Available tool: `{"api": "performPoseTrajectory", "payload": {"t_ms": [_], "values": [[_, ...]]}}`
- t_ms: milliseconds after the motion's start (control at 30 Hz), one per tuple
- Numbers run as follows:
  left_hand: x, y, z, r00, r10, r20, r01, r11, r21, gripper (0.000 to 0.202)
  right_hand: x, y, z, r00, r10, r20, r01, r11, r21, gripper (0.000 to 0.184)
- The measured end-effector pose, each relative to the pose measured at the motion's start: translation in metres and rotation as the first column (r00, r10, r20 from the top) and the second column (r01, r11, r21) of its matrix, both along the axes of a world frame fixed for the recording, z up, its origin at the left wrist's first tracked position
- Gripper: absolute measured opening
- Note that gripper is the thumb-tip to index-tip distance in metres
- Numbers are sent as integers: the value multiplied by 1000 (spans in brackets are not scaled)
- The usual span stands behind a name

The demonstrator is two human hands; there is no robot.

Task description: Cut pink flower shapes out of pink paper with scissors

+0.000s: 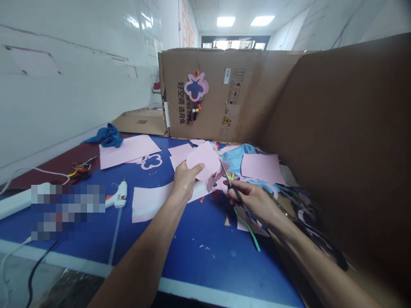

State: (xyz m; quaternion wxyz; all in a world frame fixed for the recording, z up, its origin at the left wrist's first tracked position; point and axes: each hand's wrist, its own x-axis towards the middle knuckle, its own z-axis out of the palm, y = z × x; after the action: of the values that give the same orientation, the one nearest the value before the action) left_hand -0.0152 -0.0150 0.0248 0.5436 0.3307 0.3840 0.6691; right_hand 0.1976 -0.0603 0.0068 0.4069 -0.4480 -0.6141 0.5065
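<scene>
Scissors [238, 194] at edge of paper [204, 157]; cardboard [253, 111] well beyond.

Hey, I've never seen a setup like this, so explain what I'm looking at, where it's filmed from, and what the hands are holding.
There's no machine here, just a person's two bare hands. The single picture comes from a camera worn on their head, looking forward and down, so the forearms stretch away from you. The left hand holds a piece of pink paper. The right hand holds scissors, with the blades by the paper's right edge. On the blue table lie more pink sheets and a white glue gun, partly hidden by a pixelated patch. Cardboard stands behind.
</scene>
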Motion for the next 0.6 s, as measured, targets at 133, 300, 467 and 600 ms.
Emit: {"api": "performPoseTrajectory", "payload": {"t_ms": [133, 300, 467, 600], "values": [[-1, 1, -1, 1000, 4, 7, -5, 1000, 13, 42, -2, -2, 0, 999, -16, -28, 15, 1000, -25, 51], [0, 0, 0, 1000, -10, -2, 10, 1000, 11, 41, -3, -1, -3, 994, -50, -97, 43, 996, -74, 53], [0, 0, 0, 1000, -19, -17, 20, 1000, 16, 40, 0, 2, -5, 996, -20, -84, 16, 999, -49, 47], [0, 0, -1, 1000, -23, -14, 23, 1000, 19, 41, 2, 1, -2, 1000, 1, -16, -1, 1000, -13, 45]]}}
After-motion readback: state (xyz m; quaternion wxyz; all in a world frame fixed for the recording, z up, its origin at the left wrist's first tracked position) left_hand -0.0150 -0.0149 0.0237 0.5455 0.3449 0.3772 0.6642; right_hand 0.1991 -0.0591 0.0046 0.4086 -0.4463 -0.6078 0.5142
